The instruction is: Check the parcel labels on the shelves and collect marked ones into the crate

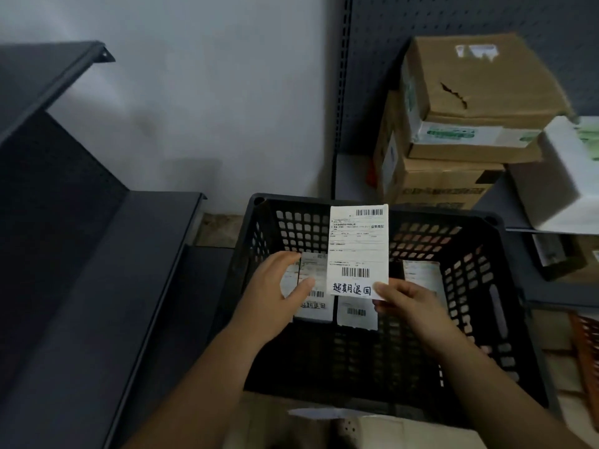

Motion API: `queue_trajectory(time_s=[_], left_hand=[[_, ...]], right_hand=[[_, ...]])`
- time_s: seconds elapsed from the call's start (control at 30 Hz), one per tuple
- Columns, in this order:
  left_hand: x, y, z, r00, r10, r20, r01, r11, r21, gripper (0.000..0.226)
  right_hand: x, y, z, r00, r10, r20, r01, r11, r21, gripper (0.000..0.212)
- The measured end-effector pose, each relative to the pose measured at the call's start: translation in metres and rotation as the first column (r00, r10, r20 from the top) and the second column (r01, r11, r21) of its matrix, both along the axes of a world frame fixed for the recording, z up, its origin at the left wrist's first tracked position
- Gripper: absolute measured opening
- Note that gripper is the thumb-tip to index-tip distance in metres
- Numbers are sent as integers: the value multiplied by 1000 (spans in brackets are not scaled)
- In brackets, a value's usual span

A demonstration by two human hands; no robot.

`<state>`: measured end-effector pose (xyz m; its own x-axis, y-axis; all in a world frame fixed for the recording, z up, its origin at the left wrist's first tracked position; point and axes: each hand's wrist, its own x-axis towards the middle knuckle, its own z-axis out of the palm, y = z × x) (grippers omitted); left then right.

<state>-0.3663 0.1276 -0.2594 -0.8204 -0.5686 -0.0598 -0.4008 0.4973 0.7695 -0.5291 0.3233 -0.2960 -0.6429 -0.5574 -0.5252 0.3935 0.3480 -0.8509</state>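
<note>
A black perforated crate (483,277) stands in front of me. My right hand (411,306) pinches the lower right corner of a white parcel label (358,251) with barcodes and handwritten black characters, holding it upright above the crate. My left hand (275,293) hovers over the crate's left side with its fingers apart, the thumb touching a labelled item (316,286) lying inside. Two more labelled items (356,312) (421,273) rest on the crate floor.
Stacked cardboard boxes (470,124) and a white box (564,176) sit on the shelf at the right, against a dark pegboard (486,17). Dark metal shelves (97,254) run along the left. An orange basket (586,351) shows at the lower right edge.
</note>
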Motion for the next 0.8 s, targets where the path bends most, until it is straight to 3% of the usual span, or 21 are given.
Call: queue_trajectory(time_s=[0.23, 0.5, 0.8], left_hand=[[-25, -8, -45, 998, -25, 66, 20, 998, 64, 46], [-39, -13, -77, 989, -25, 144, 11, 995, 102, 54], [-41, -12, -89, 989, -13, 150, -3, 994, 108, 50]], right_hand=[[-14, 3, -50, 985, -55, 164, 36, 992, 120, 15], [-30, -8, -121, 925, -157, 346, 57, 958, 282, 25], [-34, -14, -150, 951, -125, 282, -5, 908, 418, 35]])
